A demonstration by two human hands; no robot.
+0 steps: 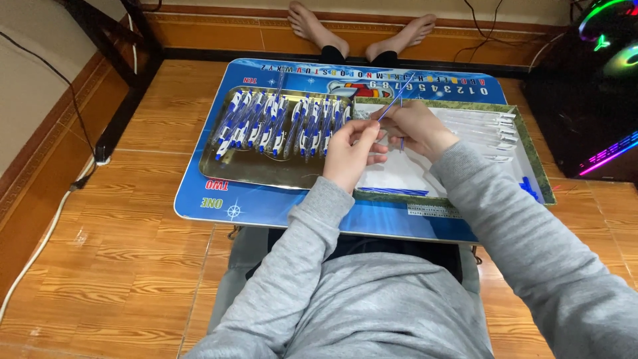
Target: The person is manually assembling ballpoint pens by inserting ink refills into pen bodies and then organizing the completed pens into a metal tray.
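Pinching a thin blue refill [397,101], right hand [413,126] and left hand [351,151] meet above the white-lined tray [531,143]; glossy pens [279,123] crowd the metal tray [229,169].

Both hands [382,136] pinching thin blue refill [397,100], pens in tray [229,169]

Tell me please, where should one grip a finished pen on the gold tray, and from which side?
Grip a finished pen at its middle barrel, coming from above. The pens lie flat, packed side by side on the gold tray, so probably only their upper sides are free. The left hand is nearest.
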